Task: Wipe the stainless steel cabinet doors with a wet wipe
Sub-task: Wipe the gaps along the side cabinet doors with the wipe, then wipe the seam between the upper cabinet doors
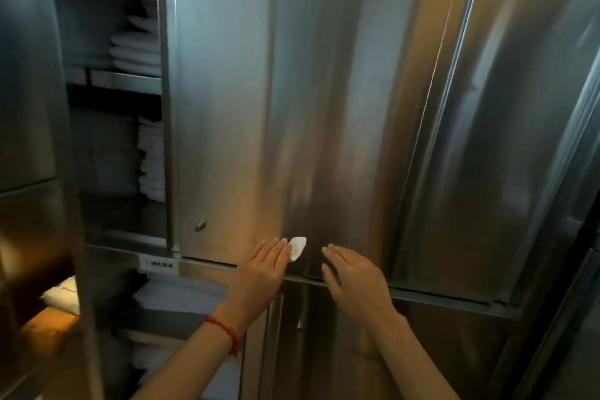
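A tall stainless steel cabinet door [292, 91] fills the middle of the head view, with a second steel door [519, 140] to its right. My left hand [259, 273], with a red string at the wrist, lies flat against the bottom of the middle door with straight fingers. A small white wet wipe [297, 247] sticks out from under its fingertips, pressed to the steel. My right hand [354, 276] hovers close to the same door, just right of the wipe, fingers straight and holding nothing. Lower steel doors [324, 351] sit beneath both hands.
The left compartment stands open, showing stacked white plates [136, 49] on an upper shelf and folded white cloths [151, 159] below. A small lock knob [200, 225] sits at the door's lower left. More white linen [175, 299] lies in the lower open compartment.
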Demonstrator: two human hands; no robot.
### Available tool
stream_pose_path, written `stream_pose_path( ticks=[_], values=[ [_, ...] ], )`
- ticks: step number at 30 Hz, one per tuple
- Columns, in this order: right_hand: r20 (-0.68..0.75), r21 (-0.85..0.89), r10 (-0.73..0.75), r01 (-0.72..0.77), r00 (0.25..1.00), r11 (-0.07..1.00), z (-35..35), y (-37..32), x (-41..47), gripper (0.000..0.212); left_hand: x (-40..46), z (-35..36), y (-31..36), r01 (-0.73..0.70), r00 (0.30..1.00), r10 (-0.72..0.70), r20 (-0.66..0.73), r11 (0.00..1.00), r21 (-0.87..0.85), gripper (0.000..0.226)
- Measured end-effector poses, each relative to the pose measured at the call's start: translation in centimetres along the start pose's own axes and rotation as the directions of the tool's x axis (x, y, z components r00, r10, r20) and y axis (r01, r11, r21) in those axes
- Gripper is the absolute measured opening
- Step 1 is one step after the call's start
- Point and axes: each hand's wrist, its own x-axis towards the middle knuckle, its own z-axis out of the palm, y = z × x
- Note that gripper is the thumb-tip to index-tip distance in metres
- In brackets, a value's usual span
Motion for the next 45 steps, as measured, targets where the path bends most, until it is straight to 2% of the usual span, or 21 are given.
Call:
stream_pose_path(
  ticks=[4, 7, 12, 14, 17, 23, 29, 33, 39, 45],
  values=[
    [-0.009, 0.037, -0.121, 0.121, 0.993, 0.992, 0.8, -2.4, 0.2, 0.04, -3.1, -2.9, -0.6, 0.064, 0.998, -0.066, 0.017, 0.993, 0.1, 0.064],
    [-0.153, 0.089, -0.218, 0.233, 0.964, 0.968, 2.0, -5.1, 0.3, 0.028, -5.3, -5.3, -1.5, 0.096, 0.995, -0.099, 0.009, 0.981, 0.17, 0.059],
    [-0.179, 0.136, -0.361, 0.387, 0.915, 0.912, 3.7, -10.1, 0.8, 0.018, -8.5, -9.8, -4.0, 0.172, 0.979, -0.195, 0.055, 0.943, 0.284, 0.061],
    [-0.182, 0.163, -0.413, 0.441, 0.893, 0.883, 4.0, -12.5, 1.4, 0.02, -9.7, -12.0, -5.0, 0.188, 0.974, -0.22, 0.06, 0.925, 0.331, 0.061],
    [-0.146, 0.233, -0.47, 0.492, 0.87, 0.839, 4.6, -16.5, 2.0, 0.035, -12.0, -15.1, -6.6, 0.221, 0.962, -0.265, 0.067, 0.897, 0.382, 0.061],
    [-0.148, 0.272, -0.532, 0.552, 0.834, 0.789, 6.2, -24.7, 3.0, 0.046, -16.7, -20.5, -10.8, 0.265, 0.936, -0.343, 0.082, 0.839, 0.475, 0.058],
    [-0.201, 0.309, -0.584, 0.616, 0.787, 0.724, 6.6, -33.7, 2.8, 0.044, -20.7, -26.8, -14.6, 0.291, 0.913, -0.401, 0.068, 0.761, 0.58, 0.059],
    [-0.254, 0.338, -0.588, 0.64, 0.768, 0.689, 7.4, -39.1, 3.1, 0.03, -23.5, -29.8, -17.4, 0.315, 0.904, -0.427, 0.039, 0.723, 0.615, 0.06],
    [-0.271, 0.394, -0.645, 0.693, 0.715, 0.603, 8.6, -46.5, 3.1, 0.036, -28.1, -34.5, -20.5, 0.349, 0.87, -0.493, 0.025, 0.65, 0.675, 0.066],
    [-0.339, 0.433, -0.668, 0.74, 0.662, 0.514, 9.5, -53.2, 2.9, 0.029, -31.3, -38.6, -22.6, 0.374, 0.848, -0.53, -0.018, 0.572, 0.73, 0.061]
  ],
)
